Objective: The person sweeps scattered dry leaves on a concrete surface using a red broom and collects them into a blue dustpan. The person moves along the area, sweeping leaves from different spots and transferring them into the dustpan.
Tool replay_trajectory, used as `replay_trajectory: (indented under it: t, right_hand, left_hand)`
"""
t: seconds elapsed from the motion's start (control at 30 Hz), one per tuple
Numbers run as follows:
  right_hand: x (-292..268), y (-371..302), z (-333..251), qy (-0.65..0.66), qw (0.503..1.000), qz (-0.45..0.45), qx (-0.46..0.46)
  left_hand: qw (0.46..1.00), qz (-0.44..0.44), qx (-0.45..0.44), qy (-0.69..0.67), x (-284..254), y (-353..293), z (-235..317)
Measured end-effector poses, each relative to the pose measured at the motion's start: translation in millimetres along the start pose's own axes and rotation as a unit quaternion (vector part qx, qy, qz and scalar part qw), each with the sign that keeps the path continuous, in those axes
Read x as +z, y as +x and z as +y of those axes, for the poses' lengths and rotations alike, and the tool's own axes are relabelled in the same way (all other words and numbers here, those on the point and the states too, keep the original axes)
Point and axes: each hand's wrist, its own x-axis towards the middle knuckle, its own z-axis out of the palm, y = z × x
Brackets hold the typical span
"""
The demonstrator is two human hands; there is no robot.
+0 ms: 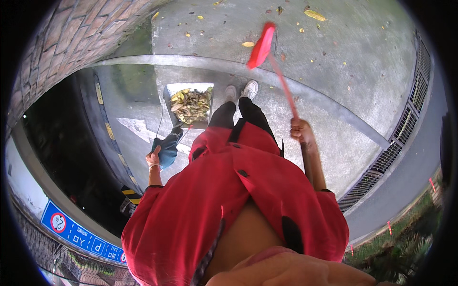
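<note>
So the dustpan point(193, 86) is my reference point here: squarish, pale back edge, sitting on the concrete and loaded with a heap of yellow and brown leaves point(191, 106). It's ahead of the left grip point(153, 156) and a bit to its right, with a gap between them. The right grip point(301, 131) is well off to the right of the dustpan and nearer the body.

Left grip is closed, fingers curled onto a bunched blue-teal cloth point(167, 151). A thin dark line runs from the dustpan's left side down to that cloth, but I can't tell whether the fingers have hold of it too, since the fabric covers that bit.

Right grip is wrapped tight around a broom handle point(285, 90), reddish on the far part and dark below the fist. The red broom head point(262, 46) is out past the dustpan and to its right, kinda blurry, and I can't tell if it touches the ground.

2 pale shoes point(250, 89) stand just right of the dustpan. A raised concrete strip point(191, 60) passes just beyond it, and 1 big yellow leaf point(315, 15) lies way past it to the right.
</note>
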Motion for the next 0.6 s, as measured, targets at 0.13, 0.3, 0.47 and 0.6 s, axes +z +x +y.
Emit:
replay_trajectory:
  t: [0.13, 0.3, 0.47, 0.6]
  right_hand:
    - [12, -18, -21, -0.199, 0.966, 0.049, -0.157]
    - [44, -38, -11, -0.283, 0.933, 0.177, -0.132]
    - [70, -55, 5, -0.02, 0.999, -0.032, -0.029]
    - [82, -53, 22, -0.048, 0.998, -0.029, 0.041]
  left_hand:
    - [1.0, 0.001, 0.013, 0.009, 5, 20, 6]
    - [0.999, -0.009, 0.022, 0.029, 11, 53, 13]
    - [0.997, -0.023, 0.028, 0.065, 23, 82, 46]
    - [0.988, -0.017, 0.059, 0.141, 35, 99, 78]
